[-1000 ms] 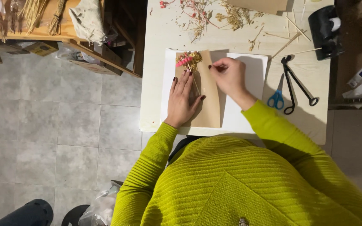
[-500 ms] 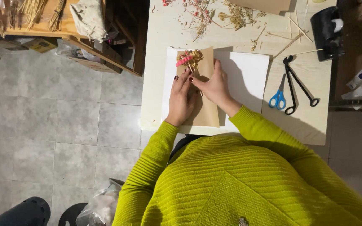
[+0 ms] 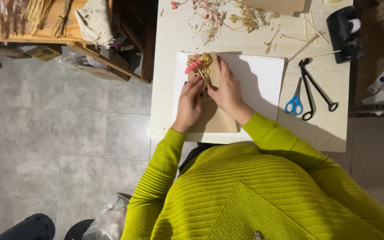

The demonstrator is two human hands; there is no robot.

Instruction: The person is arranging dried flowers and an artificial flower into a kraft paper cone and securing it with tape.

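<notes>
Pale wood makes up the table (image 3: 250, 40), which stands on a floor of grey tiles (image 3: 67, 146). Both hands lie flat on a strip of brown card (image 3: 216, 120) in the middle of it. The left hand (image 3: 189, 106) rests palm down on the card's left edge, fingers stretched forward and close together, gripping nothing — only pressing. The right hand (image 3: 228, 92) sits just beside it, touching or nearly so, also spread flat, its fingertips pointing at the card's far end; nothing is closed inside it either.

Just beyond the fingertips of both hands lies a small sprig of dried flowers (image 3: 199, 66) — pink and yellow heads with thin stems that run back under the fingers. The card lies on a white sheet (image 3: 263, 84) that spreads out past the right hand.

Further right of that hand, off the sheet, are blue-handled scissors (image 3: 295, 103) and, just beside them, long black scissors (image 3: 313, 91). Well beyond the hands, at the table's far edge, loose dried stems and blooms (image 3: 227, 15) are scattered, with a few thin wooden sticks (image 3: 310, 38) near them and a black tape dispenser (image 3: 344, 29) at the far right corner. Both arms wear a lime-green knitted jumper (image 3: 254, 186).
</notes>
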